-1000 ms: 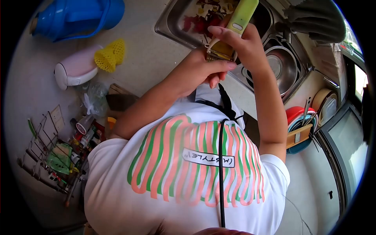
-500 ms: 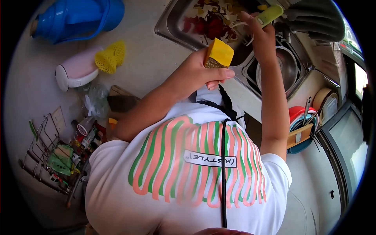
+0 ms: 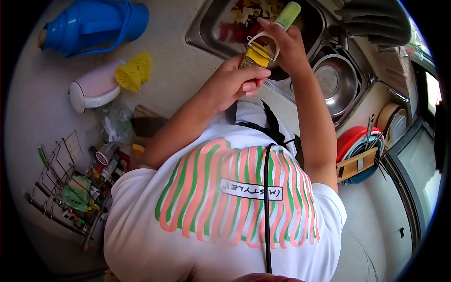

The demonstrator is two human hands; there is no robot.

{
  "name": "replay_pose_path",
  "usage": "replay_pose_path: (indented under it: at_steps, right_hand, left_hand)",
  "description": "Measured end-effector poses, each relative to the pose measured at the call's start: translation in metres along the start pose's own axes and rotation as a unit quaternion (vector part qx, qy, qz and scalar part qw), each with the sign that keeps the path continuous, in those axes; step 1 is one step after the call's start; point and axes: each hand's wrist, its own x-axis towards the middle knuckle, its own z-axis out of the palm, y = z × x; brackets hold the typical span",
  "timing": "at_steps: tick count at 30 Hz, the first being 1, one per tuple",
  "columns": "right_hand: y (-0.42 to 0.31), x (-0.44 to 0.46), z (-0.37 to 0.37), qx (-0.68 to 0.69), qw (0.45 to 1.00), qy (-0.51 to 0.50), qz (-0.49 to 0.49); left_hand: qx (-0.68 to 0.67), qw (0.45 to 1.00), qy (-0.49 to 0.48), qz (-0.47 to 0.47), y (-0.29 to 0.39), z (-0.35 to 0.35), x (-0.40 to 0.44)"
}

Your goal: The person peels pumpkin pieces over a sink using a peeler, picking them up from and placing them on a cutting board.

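My left hand [image 3: 242, 82] is closed around a chunk of pumpkin [image 3: 256, 57], its flesh bright yellow and its rind rough and speckled brown. In my right hand [image 3: 287, 49] is a peeler [image 3: 287, 16] with a green handle and a white Y-shaped head. The peeler's blade lies at the far top edge of the chunk; whether it cuts in is hard to tell. Beneath both hands is the steel sink [image 3: 199, 30], with red and yellow peelings [image 3: 237, 28] scattered on its bottom.
A steel bowl [image 3: 345, 94] sits in the smaller basin. Left on the counter are a blue thermos [image 3: 94, 26], a pink-and-white appliance [image 3: 96, 87] and a yellow mesh piece [image 3: 133, 71]. Stacked basins [image 3: 347, 145] and a wooden slicer [image 3: 357, 164] stand right. A dark cloth [image 3: 376, 23] hangs beyond.
My right hand has moved left and nearer, bringing the peeler's head onto the pumpkin chunk. My left hand has shifted slightly left and tilted the chunk.
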Motion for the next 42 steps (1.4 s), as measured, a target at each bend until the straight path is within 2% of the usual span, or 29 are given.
replay_pose_path:
  at_steps: [4, 6, 9, 10, 12, 14, 16, 18, 20, 22, 23, 25, 28, 29, 31, 32, 35, 37, 38, 42]
  right_hand:
    - [0.011, 0.01, -0.001, -0.043, 0.999, 0.018, 0.024]
    - [0.042, 0.034, -0.039, -0.067, 0.992, 0.109, -0.013]
    - [0.044, 0.033, -0.11, -0.123, 0.965, 0.231, -0.025]
    - [0.035, 0.036, -0.101, -0.14, 0.967, 0.21, -0.042]
    - [0.019, 0.015, -0.087, -0.172, 0.966, 0.181, -0.064]
    - [0.011, 0.002, -0.058, 0.017, 0.98, 0.198, -0.023]
    - [0.011, -0.007, -0.038, 0.22, 0.954, 0.203, 0.005]
    - [0.018, -0.011, -0.041, 0.155, 0.972, 0.179, -0.008]
    - [0.014, -0.018, -0.041, 0.133, 0.973, 0.19, -0.006]
    - [0.018, -0.016, -0.048, 0.025, 0.972, 0.219, -0.077]
    - [0.019, -0.015, -0.051, -0.028, 0.966, 0.233, -0.111]
    - [0.01, -0.021, -0.046, -0.023, 0.969, 0.21, -0.129]
    - [-0.005, -0.029, -0.036, 0.017, 0.974, 0.169, -0.148]
    - [-0.01, -0.031, -0.031, 0.036, 0.976, 0.151, -0.152]
    - [-0.018, -0.036, -0.018, 0.175, 0.969, 0.114, -0.135]
    - [-0.019, -0.038, -0.012, 0.244, 0.957, 0.094, -0.124]
    - [-0.014, -0.042, 0.003, 0.289, 0.955, 0.0, -0.068]
    - [-0.024, -0.047, 0.017, 0.286, 0.957, 0.02, -0.027]
    - [-0.026, -0.047, 0.019, 0.284, 0.959, 0.025, -0.016]
    - [-0.031, -0.045, 0.02, 0.243, 0.968, 0.05, -0.023]
  left_hand:
    - [-0.027, 0.999, -0.013, -0.017, -0.007, -0.02, 0.01]
    - [-0.02, 1.0, -0.012, -0.011, -0.008, -0.021, 0.008]
    - [0.037, 0.995, -0.08, 0.05, 0.014, 0.017, -0.042]
    - [0.076, 0.988, -0.107, 0.083, 0.019, 0.009, -0.043]
    - [0.16, 0.97, -0.045, 0.178, 0.012, -0.001, -0.031]
    - [0.208, 0.944, -0.035, 0.254, 0.006, -0.003, -0.017]
    - [0.174, 0.958, -0.004, 0.229, 0.009, 0.007, -0.012]
    - [0.173, 0.962, 0.035, 0.209, 0.008, 0.006, -0.01]
    - [0.152, 0.959, 0.038, 0.238, 0.004, 0.004, -0.003]
    - [0.118, 0.95, 0.046, 0.285, 0.004, 0.007, 0.001]
    - [0.152, 0.944, 0.06, 0.288, 0.005, 0.006, 0.001]
    - [0.216, 0.927, 0.086, 0.293, 0.007, 0.002, 0.0]
    - [0.292, 0.914, 0.142, 0.243, 0.012, -0.003, -0.001]
    - [0.262, 0.929, 0.145, 0.218, 0.014, 0.002, -0.002]
    - [0.202, 0.953, 0.154, 0.164, 0.022, 0.014, -0.005]
    - [0.189, 0.957, 0.144, 0.168, 0.019, 0.012, -0.002]
    - [0.179, 0.96, 0.111, 0.183, 0.004, 0.01, 0.01]
    - [0.218, 0.952, 0.084, 0.199, -0.001, 0.013, 0.013]
    - [0.295, 0.927, 0.085, 0.214, -0.005, 0.007, 0.017]
    - [0.311, 0.938, 0.017, 0.149, 0.005, 0.009, 0.014]
